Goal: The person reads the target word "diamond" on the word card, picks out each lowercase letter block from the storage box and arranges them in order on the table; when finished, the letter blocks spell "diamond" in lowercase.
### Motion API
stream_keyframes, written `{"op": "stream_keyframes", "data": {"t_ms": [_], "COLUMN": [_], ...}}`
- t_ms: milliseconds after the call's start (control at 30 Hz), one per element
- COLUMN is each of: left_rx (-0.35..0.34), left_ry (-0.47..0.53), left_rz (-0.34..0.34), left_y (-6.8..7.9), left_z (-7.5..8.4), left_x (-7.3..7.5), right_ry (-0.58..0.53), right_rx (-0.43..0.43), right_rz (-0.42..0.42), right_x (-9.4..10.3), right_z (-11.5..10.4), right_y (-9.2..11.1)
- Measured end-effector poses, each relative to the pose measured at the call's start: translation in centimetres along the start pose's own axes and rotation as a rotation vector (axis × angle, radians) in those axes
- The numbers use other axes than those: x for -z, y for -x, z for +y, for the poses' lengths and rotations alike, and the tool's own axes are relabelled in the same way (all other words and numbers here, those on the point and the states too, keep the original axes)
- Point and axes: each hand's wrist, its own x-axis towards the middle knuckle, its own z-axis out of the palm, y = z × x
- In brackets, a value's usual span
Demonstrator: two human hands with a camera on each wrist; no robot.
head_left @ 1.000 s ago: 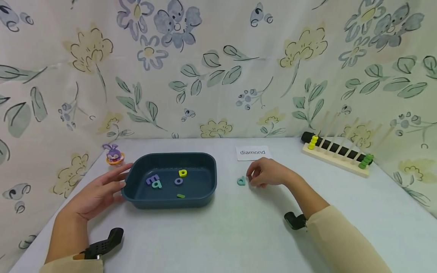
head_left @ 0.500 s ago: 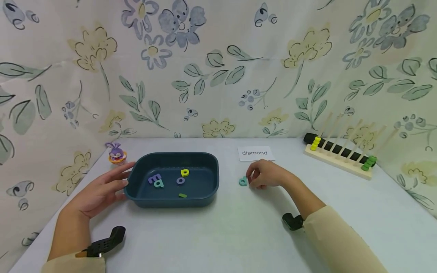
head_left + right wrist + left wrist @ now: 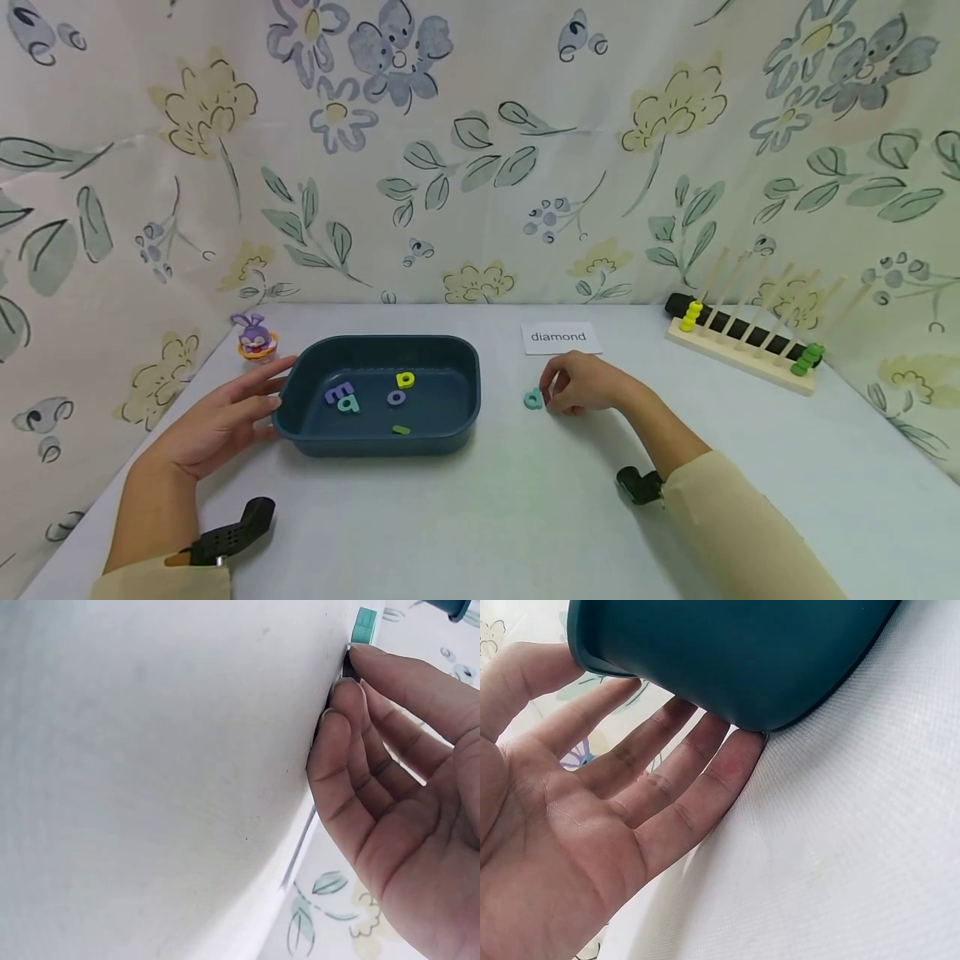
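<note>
Dark blue, the tray (image 3: 382,447) has rounded corners.

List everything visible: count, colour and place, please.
Table: one, white, below
Cloth: one, white flowered, behind
Tray: one, dark blue, left
m, o: two, purple, in tray
Letters: two, teal, tray and table
Pieces: two, yellow and green, tray
Card: one, white, rear
Toy: one, purple, rear left
Rack: one, tan, rear right
Beads: two stacks, yellow and green, rack
Tube: one, black, behind rack
Dark piece: one, pinched, mostly hidden
Cameras: two, black, wrists
Sleeves: two, beige, arms
Left hand: one, at tray
Right hand: one, pinching dark piece
</note>
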Motion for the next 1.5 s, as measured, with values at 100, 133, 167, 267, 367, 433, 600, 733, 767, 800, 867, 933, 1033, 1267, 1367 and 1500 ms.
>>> {"op": "stream_keyframes", "data": {"t_ms": [100,133,167,267,367,433,600,733,767,800,867,933,1033,1267,1367,1500], "left_rx": [0.003,0.004,0.006,0.008,0.01,0.009,0.007,0.007,0.007,0.008,0.008,0.01,0.012,0.025,0.022,0.01], "left_ry": [-0.001,0.0,-0.001,-0.001,-0.006,-0.008,-0.004,-0.007,-0.008,-0.008,-0.008,-0.007,-0.007,-0.009,-0.01,-0.008], "left_rz": [-0.001,-0.002,-0.002,0.0,0.008,0.012,0.017,0.018,0.019,0.019,0.019,0.021,0.02,0.023,0.023,0.024], "left_y": [0.0,0.0,0.0,0.0,0.0,0.1,0.0,0.0,0.0,0.0,0.0,0.1,0.1,0.2,0.2,0.2], "left_z": [0.0,0.0,0.0,0.0,0.0,0.0,0.0,0.1,0.1,0.1,0.1,0.1,0.1,0.0,0.1,0.0], "left_x": [0.0,0.0,0.0,0.0,0.0,0.0,-0.1,-0.1,-0.1,-0.1,-0.1,-0.1,-0.1,0.1,0.1,0.1], "right_ry": [-0.007,-0.009,-0.011,-0.019,-0.028,-0.031,-0.049,-0.076,-0.087,-0.098,-0.114,-0.128,-0.14,-0.165,-0.162,-0.124], "right_rx": [-0.003,-0.004,-0.005,-0.005,0.001,0.004,0.019,0.063,0.075,0.087,0.117,0.142,0.171,0.229,0.233,0.234], "right_rz": [-0.005,-0.006,-0.007,-0.015,-0.03,-0.036,0.012,0.067,0.075,0.079,0.081,0.08,0.08,0.082,0.071,0.021], "right_x": [0.0,0.0,0.0,0.0,0.3,0.5,1.2,1.7,1.8,2.0,2.1,2.2,2.4,2.7,2.9,2.9], "right_z": [0.1,0.1,0.1,0.2,0.1,0.1,0.0,-0.3,-0.5,-0.6,-1.1,-1.5,-2.3,-4.4,-5.4,-6.8], "right_y": [0.0,0.0,0.0,0.0,0.0,0.0,0.2,0.2,0.2,0.2,0.1,0.1,-0.1,-0.6,-0.8,-1.0]}}
